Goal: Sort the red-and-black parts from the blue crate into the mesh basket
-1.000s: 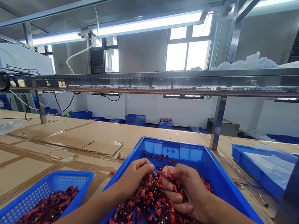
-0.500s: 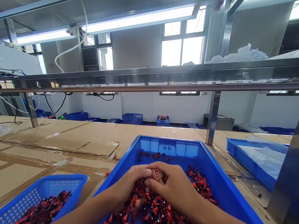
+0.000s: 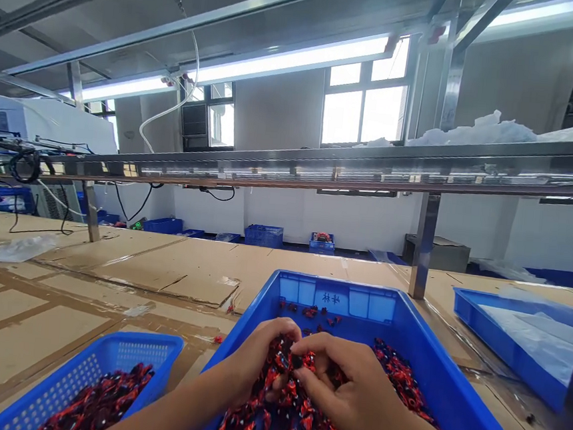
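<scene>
The left hand (image 3: 259, 356) and right hand (image 3: 351, 388) curl half closed, gathering red-and-black knotted pieces (image 3: 273, 421) heaped inside a blue plastic crate (image 3: 334, 294) on the desk (image 3: 136, 272). Just left of the crate, a blue mesh basket (image 3: 103, 359) holds more pieces.

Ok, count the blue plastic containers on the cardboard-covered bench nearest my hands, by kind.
Deep solid-walled blue plastic crate: 1
Perforated blue plastic basket: 1
Shallow blue plastic tray: 1
Total: 3
</scene>
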The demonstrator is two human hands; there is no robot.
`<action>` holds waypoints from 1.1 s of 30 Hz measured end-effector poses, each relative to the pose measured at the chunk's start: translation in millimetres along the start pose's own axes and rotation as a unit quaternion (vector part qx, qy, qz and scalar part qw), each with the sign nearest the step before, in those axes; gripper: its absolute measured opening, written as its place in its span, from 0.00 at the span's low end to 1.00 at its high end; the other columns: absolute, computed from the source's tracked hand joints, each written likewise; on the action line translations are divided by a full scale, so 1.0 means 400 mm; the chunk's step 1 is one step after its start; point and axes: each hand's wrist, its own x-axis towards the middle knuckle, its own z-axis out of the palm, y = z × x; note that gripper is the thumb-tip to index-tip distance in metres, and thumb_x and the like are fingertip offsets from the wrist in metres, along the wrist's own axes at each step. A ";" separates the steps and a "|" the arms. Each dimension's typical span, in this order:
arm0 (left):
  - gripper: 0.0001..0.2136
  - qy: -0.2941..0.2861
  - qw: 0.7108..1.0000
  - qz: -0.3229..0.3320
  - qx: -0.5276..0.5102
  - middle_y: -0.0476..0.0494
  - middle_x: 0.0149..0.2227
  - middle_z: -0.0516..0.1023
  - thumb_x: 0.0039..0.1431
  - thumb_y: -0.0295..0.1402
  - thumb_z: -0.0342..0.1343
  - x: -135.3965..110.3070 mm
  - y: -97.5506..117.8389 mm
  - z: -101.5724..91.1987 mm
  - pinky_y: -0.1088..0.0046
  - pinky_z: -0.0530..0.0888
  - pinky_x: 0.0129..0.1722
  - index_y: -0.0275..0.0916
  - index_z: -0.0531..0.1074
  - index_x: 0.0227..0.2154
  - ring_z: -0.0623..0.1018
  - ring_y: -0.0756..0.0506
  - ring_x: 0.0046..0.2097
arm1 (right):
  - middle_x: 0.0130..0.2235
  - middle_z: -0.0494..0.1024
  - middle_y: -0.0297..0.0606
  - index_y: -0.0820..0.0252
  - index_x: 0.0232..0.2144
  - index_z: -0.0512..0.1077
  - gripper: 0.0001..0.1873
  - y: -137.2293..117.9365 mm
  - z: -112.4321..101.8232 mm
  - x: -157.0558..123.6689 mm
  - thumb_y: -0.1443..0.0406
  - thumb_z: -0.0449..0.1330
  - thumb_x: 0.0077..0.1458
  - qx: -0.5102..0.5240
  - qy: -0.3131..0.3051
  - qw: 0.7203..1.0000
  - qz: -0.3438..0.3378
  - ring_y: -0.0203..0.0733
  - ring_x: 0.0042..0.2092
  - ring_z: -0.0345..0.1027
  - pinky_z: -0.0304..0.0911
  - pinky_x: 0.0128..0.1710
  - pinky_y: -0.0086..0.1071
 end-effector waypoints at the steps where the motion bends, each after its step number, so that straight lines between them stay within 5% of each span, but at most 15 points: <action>1: 0.14 -0.002 1.000 0.001 0.000 0.53 0.15 0.66 0.57 0.46 0.46 0.001 -0.001 -0.002 0.80 0.58 0.11 0.41 0.67 0.28 0.61 0.52 0.14 | 0.21 0.68 0.26 0.53 0.40 0.74 0.09 -0.002 0.000 -0.002 0.66 0.59 0.55 0.003 -0.005 1.000 0.003 0.34 0.23 0.61 0.56 0.27 0.28; 12: 0.13 0.017 0.998 0.037 0.049 0.54 0.18 0.66 0.57 0.43 0.46 -0.009 0.005 -0.001 0.79 0.57 0.10 0.40 0.67 0.27 0.62 0.52 0.13 | 0.19 0.64 0.25 0.56 0.39 0.74 0.09 -0.008 -0.010 0.001 0.64 0.61 0.53 0.014 -0.006 0.999 0.040 0.34 0.22 0.60 0.57 0.27 0.30; 15: 0.13 0.008 0.995 0.059 0.078 0.54 0.19 0.67 0.58 0.42 0.46 -0.013 0.004 0.002 0.80 0.57 0.10 0.39 0.67 0.27 0.63 0.53 0.14 | 0.18 0.63 0.25 0.56 0.35 0.73 0.06 -0.002 -0.007 0.001 0.65 0.60 0.52 0.099 -0.002 0.993 0.068 0.33 0.21 0.58 0.55 0.26 0.29; 17: 0.12 0.005 0.994 0.065 0.084 0.53 0.22 0.69 0.57 0.42 0.47 -0.014 0.004 0.004 0.80 0.57 0.10 0.39 0.67 0.28 0.64 0.53 0.14 | 0.18 0.60 0.24 0.55 0.31 0.69 0.04 0.008 -0.005 0.002 0.62 0.56 0.53 0.270 0.003 0.953 0.136 0.32 0.19 0.51 0.50 0.19 0.26; 20: 0.12 0.011 0.994 0.058 0.092 0.53 0.25 0.70 0.57 0.44 0.47 -0.016 0.006 0.008 0.80 0.57 0.10 0.40 0.67 0.29 0.63 0.53 0.14 | 0.23 0.61 0.27 0.55 0.28 0.64 0.12 0.026 -0.005 0.011 0.56 0.48 0.56 0.517 -0.009 0.823 0.237 0.31 0.18 0.44 0.38 0.12 0.24; 22: 0.13 0.019 0.993 0.051 0.100 0.52 0.25 0.70 0.57 0.44 0.47 -0.017 0.009 0.012 0.79 0.57 0.10 0.40 0.67 0.29 0.63 0.53 0.14 | 0.27 0.65 0.30 0.56 0.29 0.65 0.13 0.034 -0.004 0.020 0.55 0.48 0.57 0.535 -0.020 0.797 0.280 0.30 0.19 0.45 0.34 0.12 0.24; 25: 0.13 0.035 0.994 0.040 0.099 0.52 0.22 0.68 0.57 0.44 0.46 -0.018 0.011 0.021 0.78 0.56 0.10 0.39 0.66 0.27 0.63 0.52 0.14 | 0.23 0.62 0.27 0.58 0.29 0.69 0.12 0.032 0.007 0.027 0.55 0.55 0.56 0.366 -0.032 0.884 0.288 0.31 0.20 0.46 0.37 0.15 0.25; 28: 0.15 0.046 0.993 0.029 0.104 0.53 0.18 0.65 0.57 0.43 0.45 -0.016 0.004 0.029 0.78 0.55 0.11 0.39 0.66 0.25 0.63 0.51 0.14 | 0.20 0.61 0.26 0.59 0.25 0.72 0.09 0.020 0.026 0.021 0.60 0.63 0.50 0.122 -0.042 0.972 0.197 0.32 0.23 0.52 0.45 0.22 0.27; 33: 0.14 0.045 0.987 0.068 0.142 0.52 0.21 0.68 0.58 0.41 0.48 -0.002 -0.020 0.029 0.79 0.57 0.12 0.38 0.67 0.23 0.63 0.53 0.15 | 0.22 0.66 0.27 0.58 0.24 0.73 0.05 0.011 0.045 0.006 0.66 0.66 0.44 -0.062 -0.053 0.990 0.116 0.34 0.27 0.59 0.46 0.26 0.28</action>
